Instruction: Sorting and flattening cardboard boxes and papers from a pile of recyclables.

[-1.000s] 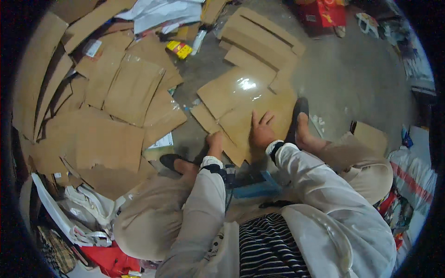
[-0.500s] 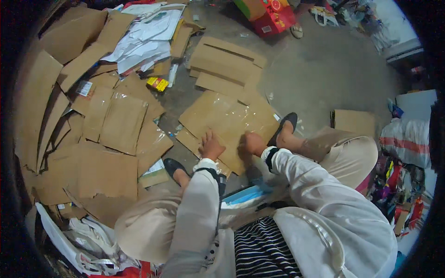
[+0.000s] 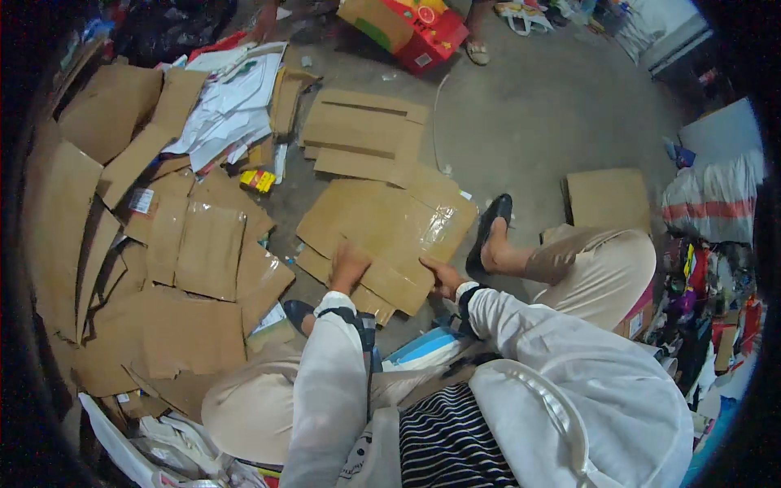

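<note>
A flattened brown cardboard box (image 3: 382,213) with shiny clear tape lies on the floor between my feet. My left hand (image 3: 350,268) is on its near left part; the fingers are smeared by motion, so their grip does not show. At the near right edge, my right hand (image 3: 444,278) pinches the cardboard, thumb on top and the other fingers partly hidden at the edge. Just beyond, another flattened cardboard piece (image 3: 358,122) lies with slotted flaps, touching or overlapped by the taped one.
Flattened cardboard (image 3: 195,333) is heaped on the left, with white papers (image 3: 232,106) and a small yellow box (image 3: 257,180) near it. A red carton (image 3: 423,41) stands at the far side, beside another person's foot (image 3: 477,52). A striped white sack (image 3: 708,203) and mixed scrap are at right.
My right hand has opened from a fist-like shape and now holds the cardboard's near right edge. My left hand has shifted slightly on the sheet. The view has also shifted.
</note>
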